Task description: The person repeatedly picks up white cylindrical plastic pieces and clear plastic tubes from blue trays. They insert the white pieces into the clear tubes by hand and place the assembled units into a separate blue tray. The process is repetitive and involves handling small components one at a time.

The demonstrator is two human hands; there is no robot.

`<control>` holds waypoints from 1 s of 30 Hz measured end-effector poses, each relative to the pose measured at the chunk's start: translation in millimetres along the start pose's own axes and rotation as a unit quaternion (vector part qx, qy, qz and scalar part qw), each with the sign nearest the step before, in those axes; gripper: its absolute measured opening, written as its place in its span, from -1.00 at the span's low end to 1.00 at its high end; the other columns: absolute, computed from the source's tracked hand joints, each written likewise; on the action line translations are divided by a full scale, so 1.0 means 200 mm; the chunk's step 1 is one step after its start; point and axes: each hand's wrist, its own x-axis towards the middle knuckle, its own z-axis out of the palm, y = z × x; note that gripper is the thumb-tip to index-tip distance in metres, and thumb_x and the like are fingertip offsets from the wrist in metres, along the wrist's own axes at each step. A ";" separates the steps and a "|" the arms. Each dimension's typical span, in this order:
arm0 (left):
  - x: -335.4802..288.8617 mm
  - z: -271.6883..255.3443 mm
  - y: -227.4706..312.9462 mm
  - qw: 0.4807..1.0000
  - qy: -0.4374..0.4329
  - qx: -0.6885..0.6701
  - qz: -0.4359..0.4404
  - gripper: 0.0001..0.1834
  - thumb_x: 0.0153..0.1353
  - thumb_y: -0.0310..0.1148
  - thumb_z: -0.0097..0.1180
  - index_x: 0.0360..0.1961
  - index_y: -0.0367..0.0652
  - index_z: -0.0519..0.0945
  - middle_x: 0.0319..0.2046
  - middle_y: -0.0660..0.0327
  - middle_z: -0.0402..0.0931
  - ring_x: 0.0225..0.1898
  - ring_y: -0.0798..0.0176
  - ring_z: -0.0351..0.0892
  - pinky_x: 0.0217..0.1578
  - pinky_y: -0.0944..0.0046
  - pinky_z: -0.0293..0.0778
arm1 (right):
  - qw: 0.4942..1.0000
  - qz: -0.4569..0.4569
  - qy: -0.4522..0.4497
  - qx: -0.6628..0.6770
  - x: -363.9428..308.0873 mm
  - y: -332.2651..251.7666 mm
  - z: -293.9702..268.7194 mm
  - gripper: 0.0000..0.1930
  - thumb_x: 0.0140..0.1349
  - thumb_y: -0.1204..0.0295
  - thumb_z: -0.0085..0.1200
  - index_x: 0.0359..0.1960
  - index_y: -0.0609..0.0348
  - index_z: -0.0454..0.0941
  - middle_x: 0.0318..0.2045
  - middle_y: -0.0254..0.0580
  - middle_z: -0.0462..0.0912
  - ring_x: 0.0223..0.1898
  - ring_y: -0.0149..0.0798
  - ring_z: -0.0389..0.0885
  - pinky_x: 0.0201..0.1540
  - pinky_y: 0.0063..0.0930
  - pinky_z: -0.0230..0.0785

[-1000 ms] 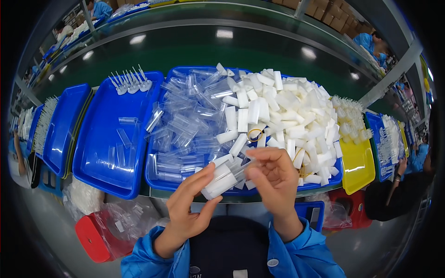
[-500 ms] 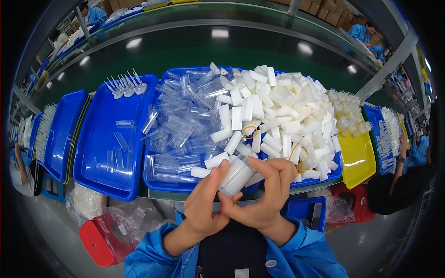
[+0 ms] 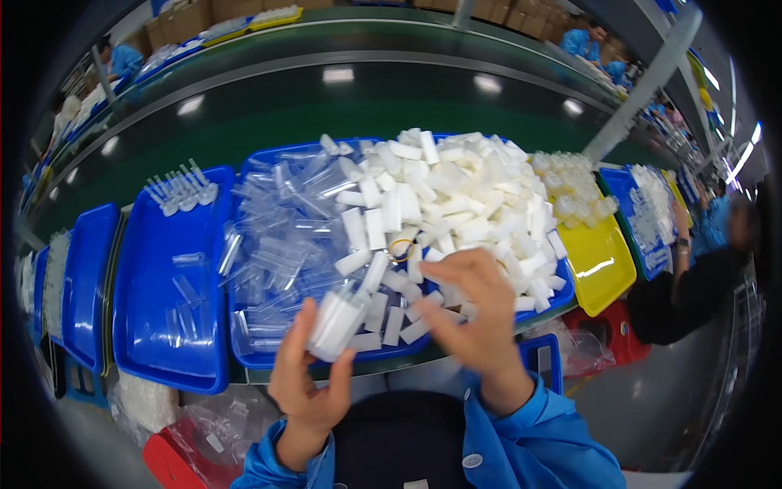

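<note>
"Dark green surface (image 3: pixel 366 106) behind the trays; what's leftmost beneath it?"
"Stacked trays, then a wide blue tray (image 3: pixel 167 334) with stemmed pale parts (image 3: pixel 181 191)."
"Next?"
"Loose clear tubes (image 3: pixel 281 253). Nearer us, the left hand (image 3: pixel 305 399) pinches a bundle of white and clear pieces (image 3: pixel 336 328) between thumb and fingers."
"And the right hand (image 3: pixel 481 326)?"
"Blurred, apart from the bundle, thumb and fingers spread, seemingly empty, near heaped white blocks (image 3: pixel 468 187)."
"Beyond those?"
"Yellow tray (image 3: pixel 607 281), pale rounded parts (image 3: pixel 570 191) in it."
</note>
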 end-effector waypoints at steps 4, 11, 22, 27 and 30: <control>0.00 -0.02 -0.02 0.998 -0.002 -0.062 -0.015 -0.42 0.12 -0.64 0.14 0.19 -0.55 0.29 0.16 -0.31 0.30 0.16 -0.10 0.43 0.01 0.15 0.57 | 0.993 0.071 0.028 -0.092 -0.03 0.16 -0.31 -0.78 -0.09 0.62 0.22 -0.33 0.19 0.65 -0.37 -0.11 0.53 -0.28 -0.14 0.52 -0.21 -0.40 0.34; 0.00 0.03 0.02 0.996 -0.047 -0.080 -0.008 -0.43 0.11 -0.61 0.17 0.17 -0.51 0.33 0.15 -0.28 0.33 0.17 -0.09 0.43 0.05 0.14 0.54 | 0.985 -0.018 -0.042 -0.168 -0.05 0.25 -0.34 -0.76 -0.13 0.62 0.21 -0.34 0.13 0.64 -0.29 -0.15 0.48 -0.18 -0.08 0.48 -0.16 -0.31 0.33; 0.04 0.06 0.07 0.969 -0.041 -0.213 -0.120 -0.49 0.14 -0.45 0.20 0.11 -0.44 0.40 0.15 -0.17 0.35 0.07 0.05 0.51 -0.05 0.17 0.57 | 0.956 0.195 0.011 0.217 0.17 0.35 -0.36 -0.91 0.05 0.60 0.19 -0.45 0.22 0.50 -0.47 -0.29 0.58 -0.44 -0.41 0.54 -0.38 -0.57 0.30; 0.07 0.08 0.07 0.953 -0.040 -0.256 -0.153 -0.49 0.14 -0.43 0.21 0.10 -0.42 0.40 0.13 -0.15 0.36 0.02 0.05 0.55 -0.17 0.20 0.65 | 0.852 0.295 0.013 0.432 0.20 0.36 -0.38 -0.93 0.12 0.60 0.16 -0.39 0.25 0.52 -0.46 -0.21 0.61 -0.50 -0.50 0.52 -0.51 -0.70 0.19; 0.08 0.08 0.09 0.934 -0.055 -0.304 -0.182 -0.51 0.13 -0.54 0.19 0.10 -0.42 0.41 0.14 -0.17 0.33 0.13 0.04 0.44 0.07 0.13 0.46 | 0.840 0.322 0.023 0.435 0.21 0.38 -0.38 -0.94 0.13 0.61 0.15 -0.38 0.28 0.52 -0.44 -0.15 0.63 -0.51 -0.50 0.52 -0.55 -0.72 0.16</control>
